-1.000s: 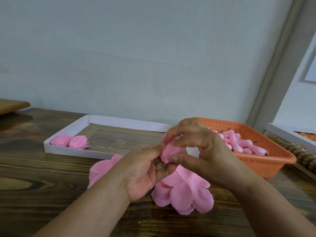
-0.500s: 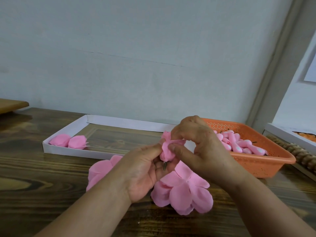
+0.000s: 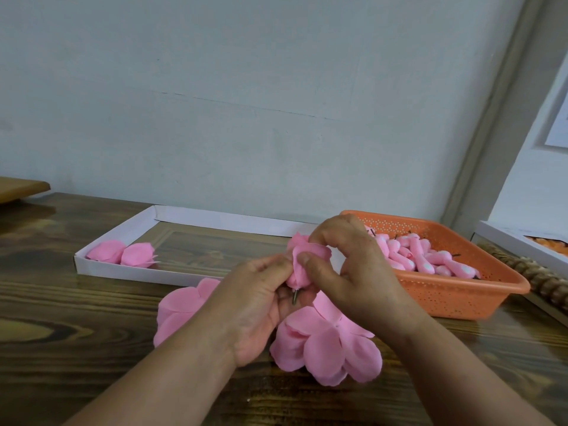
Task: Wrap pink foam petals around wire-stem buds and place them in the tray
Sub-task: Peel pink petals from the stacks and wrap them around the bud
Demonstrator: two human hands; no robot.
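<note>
Head view: left hand cups a half-wrapped bud from below, its grip curled round the base, short wire stem poking down. Right hand pinches the pink petal at the bud's top between thumb and fingers. Loose petal pieces lie on the bench under the hands (more at left). White tray behind holds two finished buds. Orange basket, right, holds unwrapped buds.
</note>
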